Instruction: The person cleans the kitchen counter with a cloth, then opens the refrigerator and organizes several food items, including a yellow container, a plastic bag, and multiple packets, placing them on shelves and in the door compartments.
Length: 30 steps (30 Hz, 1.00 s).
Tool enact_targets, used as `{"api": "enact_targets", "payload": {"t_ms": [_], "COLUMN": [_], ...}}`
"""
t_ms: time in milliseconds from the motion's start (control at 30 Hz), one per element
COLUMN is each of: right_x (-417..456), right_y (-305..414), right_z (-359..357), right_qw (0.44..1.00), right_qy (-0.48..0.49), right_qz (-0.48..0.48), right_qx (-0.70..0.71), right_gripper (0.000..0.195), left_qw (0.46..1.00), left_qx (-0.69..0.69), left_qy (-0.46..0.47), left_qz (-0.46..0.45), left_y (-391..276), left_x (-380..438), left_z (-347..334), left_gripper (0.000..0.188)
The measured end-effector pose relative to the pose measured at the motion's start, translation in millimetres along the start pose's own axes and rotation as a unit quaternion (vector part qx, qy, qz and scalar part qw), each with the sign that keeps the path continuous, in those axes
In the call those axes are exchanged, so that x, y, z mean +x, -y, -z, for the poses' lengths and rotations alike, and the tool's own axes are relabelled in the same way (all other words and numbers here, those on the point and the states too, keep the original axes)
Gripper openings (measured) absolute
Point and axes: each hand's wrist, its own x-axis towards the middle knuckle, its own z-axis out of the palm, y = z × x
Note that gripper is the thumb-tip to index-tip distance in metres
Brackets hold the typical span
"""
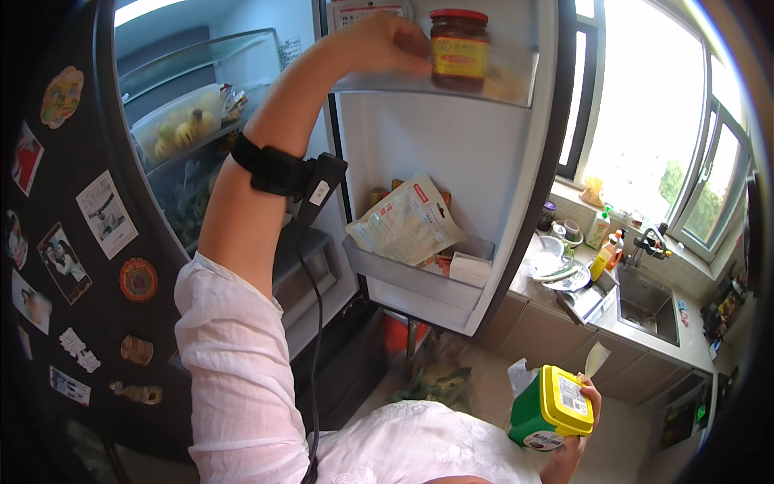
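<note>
My left hand (387, 45) reaches up to the top clear shelf of the open fridge door. Its blurred fingertips are at the left side of a glass jar (459, 57) of dark contents with a red lid and yellow label. Whether they touch or grip the jar is not plain. Low at the right, my right hand (586, 405) holds a green plastic tub (526, 405) by its far side. The tub's yellow lid (565, 396) is on and faces up toward me. A pale torn strip (597, 360) sticks up beside that hand.
The lower door bin (417, 278) holds a pale resealable pouch (405, 224) and a white box (470, 268). Inside the fridge, a clear container (175, 127) holds yellow fruit. At the right are a sink (644, 311), bottles and dishes. A bagged leafy vegetable (438, 384) lies below the door.
</note>
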Motion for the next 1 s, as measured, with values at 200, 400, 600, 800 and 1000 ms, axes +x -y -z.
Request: {"api": "enact_targets", "payload": {"t_ms": [200, 400, 600, 800, 1000], "right_x": [-1, 12, 16, 13, 9], "right_y": [-9, -10, -9, -10, -23], "right_z": [9, 5, 3, 1, 14], "right_qw": [1.000, 0.997, 0.997, 0.998, 0.997], "right_qy": [0.019, 0.065, 0.067, 0.052, 0.063], "right_qz": [0.004, 0.020, -0.011, -0.003, 0.036], "right_qx": [-0.007, 0.030, 0.021, 0.018, 0.020], "right_gripper": [0.099, 0.087, 0.095, 0.097, 0.096], "left_qw": [0.995, 0.981, 0.968, 0.945, 0.658], "left_qx": [-0.062, 0.022, -0.008, -0.197, -0.745], "left_qy": [-0.063, 0.115, 0.080, 0.076, -0.049], "left_qz": [0.051, 0.156, 0.240, 0.250, 0.096], "left_y": [-37, -6, 1, 0, 48], "left_x": [-83, -180, -187, -195, -248], "left_z": [-28, -160, -192, -170, -119], "left_gripper": [0.032, 0.044, 0.051, 0.038, 0.031]}}
